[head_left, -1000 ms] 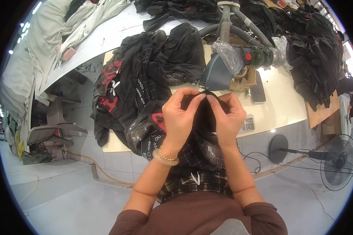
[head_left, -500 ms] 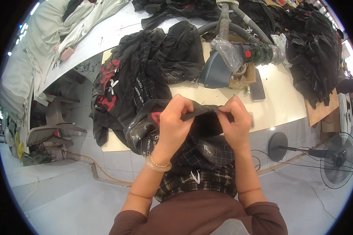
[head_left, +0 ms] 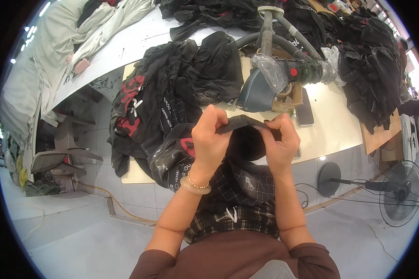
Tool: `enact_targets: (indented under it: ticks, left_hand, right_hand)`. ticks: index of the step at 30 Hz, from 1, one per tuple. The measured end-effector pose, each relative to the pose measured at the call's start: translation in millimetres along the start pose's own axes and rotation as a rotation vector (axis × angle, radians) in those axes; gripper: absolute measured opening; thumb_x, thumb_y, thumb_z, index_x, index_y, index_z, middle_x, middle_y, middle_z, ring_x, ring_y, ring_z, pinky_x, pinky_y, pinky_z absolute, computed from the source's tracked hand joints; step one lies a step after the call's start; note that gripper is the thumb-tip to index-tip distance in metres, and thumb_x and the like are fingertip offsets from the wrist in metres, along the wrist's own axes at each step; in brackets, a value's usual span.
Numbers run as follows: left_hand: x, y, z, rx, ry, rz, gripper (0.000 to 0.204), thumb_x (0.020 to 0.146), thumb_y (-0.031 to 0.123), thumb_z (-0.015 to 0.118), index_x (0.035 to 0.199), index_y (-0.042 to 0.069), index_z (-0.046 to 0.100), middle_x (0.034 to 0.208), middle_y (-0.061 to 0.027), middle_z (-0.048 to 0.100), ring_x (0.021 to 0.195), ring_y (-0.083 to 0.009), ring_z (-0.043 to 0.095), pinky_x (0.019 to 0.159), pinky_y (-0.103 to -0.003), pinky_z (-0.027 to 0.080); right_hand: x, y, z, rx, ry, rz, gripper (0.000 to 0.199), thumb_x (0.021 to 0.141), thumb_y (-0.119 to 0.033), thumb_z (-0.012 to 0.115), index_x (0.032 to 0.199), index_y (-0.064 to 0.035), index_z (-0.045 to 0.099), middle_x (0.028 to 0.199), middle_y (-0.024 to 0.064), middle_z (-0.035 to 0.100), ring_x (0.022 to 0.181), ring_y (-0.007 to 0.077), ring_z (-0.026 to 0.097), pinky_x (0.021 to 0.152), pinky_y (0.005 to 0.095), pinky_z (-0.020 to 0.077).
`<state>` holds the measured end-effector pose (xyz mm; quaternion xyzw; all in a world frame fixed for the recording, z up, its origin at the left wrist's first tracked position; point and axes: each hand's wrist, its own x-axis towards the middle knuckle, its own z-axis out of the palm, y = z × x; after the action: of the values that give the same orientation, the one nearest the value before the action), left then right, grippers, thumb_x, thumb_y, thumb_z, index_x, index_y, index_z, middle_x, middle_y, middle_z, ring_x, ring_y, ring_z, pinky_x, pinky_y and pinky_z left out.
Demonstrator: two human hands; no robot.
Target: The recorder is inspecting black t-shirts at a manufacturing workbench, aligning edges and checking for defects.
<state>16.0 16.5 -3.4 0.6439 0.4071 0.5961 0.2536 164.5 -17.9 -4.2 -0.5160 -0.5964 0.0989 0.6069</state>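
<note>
Between my hands a black printed garment point(head_left: 253, 179) is stretched by the edge of a round opening, its dark inside facing me. My left hand point(head_left: 210, 139), with bracelets at the wrist, pinches the left side of that edge. The right side is pinched by my right hand point(head_left: 282, 145), thumb inward. White lettering, grid lines and a red patch show on the cloth, which hangs over my lap and continues to the left. I cannot tell which part of the garment the opening is.
A heap of black garments point(head_left: 172, 79) covers the table's left part. Just beyond my hands stands a blue-grey machine head point(head_left: 258, 90) with a ribbed hose. A phone point(head_left: 305, 109) lies right of it. More dark cloth point(head_left: 370, 83) hangs at right, above a standing fan point(head_left: 400, 190).
The opening in the garment now gapes wider, and its held edge has risen slightly. Both hands keep their pinch, the left one shifted a little upward.
</note>
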Motion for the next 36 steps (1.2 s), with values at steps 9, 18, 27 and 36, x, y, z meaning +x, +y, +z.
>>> enact_targets:
  ticks: [9, 18, 27, 36]
  left_hand:
    - [-6.6, -4.6, 6.4, 0.083, 0.109, 0.112, 0.030, 0.069, -0.013, 0.068, 0.076, 0.004, 0.045, 0.067, 0.0002, 0.036, 0.057, -0.0078, 0.032, 0.050, -0.022, 0.028]
    - [-8.1, -3.6, 11.2, 0.080, 0.133, 0.071, 0.032, 0.070, -0.013, 0.070, 0.078, 0.004, 0.044, 0.067, 0.0002, 0.036, 0.056, -0.0070, 0.032, 0.050, -0.021, 0.028]
    - [-12.5, -1.9, 12.9, 0.086, 0.179, 0.017, 0.031, 0.072, -0.011, 0.071, 0.079, 0.004, 0.045, 0.068, 0.0022, 0.039, 0.057, -0.0041, 0.034, 0.050, -0.019, 0.029]
    - [-15.3, 5.9, 13.4, 0.107, 0.122, -0.073, 0.021, 0.075, -0.006, 0.069, 0.082, 0.002, 0.051, 0.066, -0.0061, 0.052, 0.056, -0.0151, 0.051, 0.054, -0.027, 0.043]
  right_hand:
    - [2.5, 0.8, 5.8, -0.097, 0.036, -0.090, 0.024, 0.070, 0.003, 0.077, 0.075, -0.0006, 0.054, 0.068, 0.0067, 0.048, 0.054, 0.0169, 0.047, 0.048, 0.0275, 0.0383]
    - [6.6, 4.7, 8.5, -0.104, 0.062, -0.127, 0.024, 0.071, 0.001, 0.078, 0.074, -0.0017, 0.054, 0.066, 0.0055, 0.045, 0.050, 0.0168, 0.043, 0.045, 0.0282, 0.0348]
    - [11.5, 0.1, 14.4, -0.101, 0.089, -0.132, 0.027, 0.069, 0.001, 0.079, 0.073, -0.0020, 0.052, 0.067, 0.0060, 0.048, 0.051, 0.0174, 0.045, 0.046, 0.0278, 0.0365]
    - [10.4, -2.5, 9.5, -0.111, 0.097, -0.053, 0.028, 0.068, 0.004, 0.078, 0.072, -0.0009, 0.051, 0.068, 0.0070, 0.050, 0.056, 0.0198, 0.049, 0.051, 0.0280, 0.0401]
